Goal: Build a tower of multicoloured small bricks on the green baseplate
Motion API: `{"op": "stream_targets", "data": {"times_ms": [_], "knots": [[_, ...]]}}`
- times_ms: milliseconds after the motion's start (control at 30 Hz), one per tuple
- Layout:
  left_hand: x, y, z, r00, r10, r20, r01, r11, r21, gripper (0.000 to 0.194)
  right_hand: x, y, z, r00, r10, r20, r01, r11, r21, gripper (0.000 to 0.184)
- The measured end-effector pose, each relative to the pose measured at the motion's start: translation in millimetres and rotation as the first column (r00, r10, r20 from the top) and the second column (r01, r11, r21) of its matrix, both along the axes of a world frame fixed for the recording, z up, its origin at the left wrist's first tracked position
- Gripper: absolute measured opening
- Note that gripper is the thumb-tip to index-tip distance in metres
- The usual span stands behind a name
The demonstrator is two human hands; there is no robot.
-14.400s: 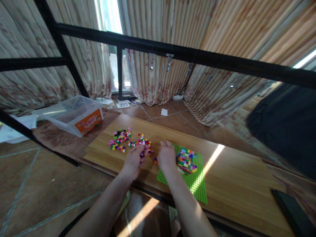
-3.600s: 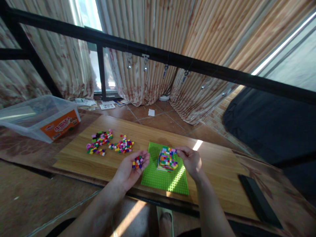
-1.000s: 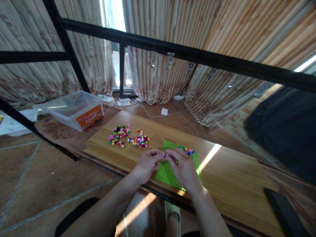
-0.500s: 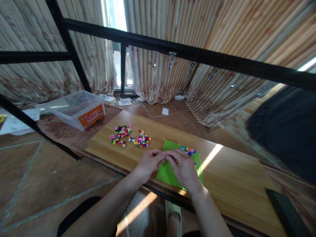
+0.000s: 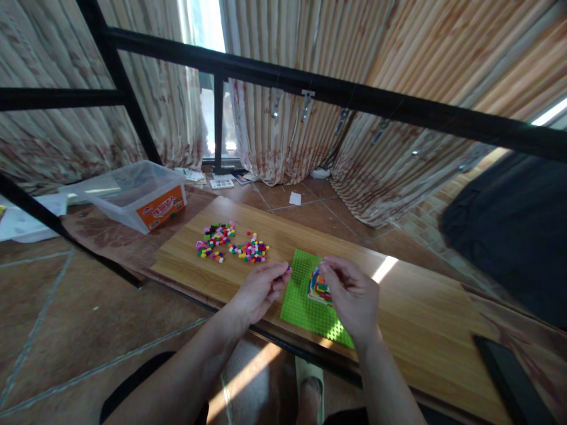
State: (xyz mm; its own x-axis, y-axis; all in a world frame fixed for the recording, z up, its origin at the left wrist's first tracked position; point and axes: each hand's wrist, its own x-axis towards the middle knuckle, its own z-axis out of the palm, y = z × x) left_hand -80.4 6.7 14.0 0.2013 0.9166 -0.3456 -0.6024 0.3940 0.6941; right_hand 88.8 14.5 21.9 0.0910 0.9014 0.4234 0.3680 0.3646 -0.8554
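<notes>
My left hand [image 5: 261,289] is closed in a pinch on a small purple building block [image 5: 289,269], just off the left edge of the green baseplate [image 5: 301,307]. Over the right part of that plate my right hand [image 5: 354,295] is closed, thumb against fingers. Whatever it may hold is hidden. Beside its fingertips, a layered build of coloured blocks [image 5: 318,289] stands on the baseplate, partly covered by this hand.
Loose coloured blocks [image 5: 250,251] lie in two piles on the wooden board [image 5: 420,319]. A clear plastic box [image 5: 128,198] with an orange label stands at the left. A dark flat object [image 5: 509,378] lies at the right end. A black metal rail [image 5: 266,68] crosses behind.
My hands have moved apart from where their fingertips met over the baseplate. The left went left with a purple block; the right shifted right, uncovering part of the build.
</notes>
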Motion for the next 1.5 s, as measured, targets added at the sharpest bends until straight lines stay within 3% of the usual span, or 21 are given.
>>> {"op": "stream_targets", "data": {"times_ms": [100,200,400,500,600,933,1267,1500], "knots": [[0,0,-0.9,1.000,0.013,-0.018,-0.013,1.000,-0.020,0.020,9,4,-0.7,0.988,-0.096,-0.121,0.092,0.995,-0.038,0.025],[1,0,-2.0,1.000,0.022,-0.017,-0.022,0.999,-0.033,0.018,22,8,-1.2,0.981,-0.153,-0.119,0.152,0.988,-0.018,0.029],[2,1,-0.8,0.999,0.038,-0.037,-0.039,0.999,-0.037,0.014,49,13,-5.3,0.965,-0.214,0.152,0.214,0.977,0.013,0.028],[3,1,0.0,0.999,0.032,-0.044,-0.033,0.999,-0.038,0.015,53,14,-6.8,0.927,-0.183,0.327,0.163,0.983,0.087,0.023],[4,1,-0.4,0.999,0.024,-0.047,-0.025,0.999,-0.032,0.016,52,16,-10.2,0.903,-0.176,0.392,0.110,0.977,0.184,0.019],[4,1,-2.4,0.997,0.029,-0.071,-0.031,0.999,-0.025,0.016,50,25,-20.9,0.921,-0.153,0.358,0.160,0.987,0.010,0.017],[2,0,-2.4,0.997,0.016,-0.078,-0.018,0.999,-0.028,0.017,49,32,-28.5,0.972,-0.132,0.193,0.159,0.979,-0.128,0.018],[1,1,-3.9,0.997,0.021,-0.068,-0.023,0.999,-0.027,0.017,44,36,-27.5,0.982,-0.142,-0.122,0.098,0.946,-0.309,0.031]]}}
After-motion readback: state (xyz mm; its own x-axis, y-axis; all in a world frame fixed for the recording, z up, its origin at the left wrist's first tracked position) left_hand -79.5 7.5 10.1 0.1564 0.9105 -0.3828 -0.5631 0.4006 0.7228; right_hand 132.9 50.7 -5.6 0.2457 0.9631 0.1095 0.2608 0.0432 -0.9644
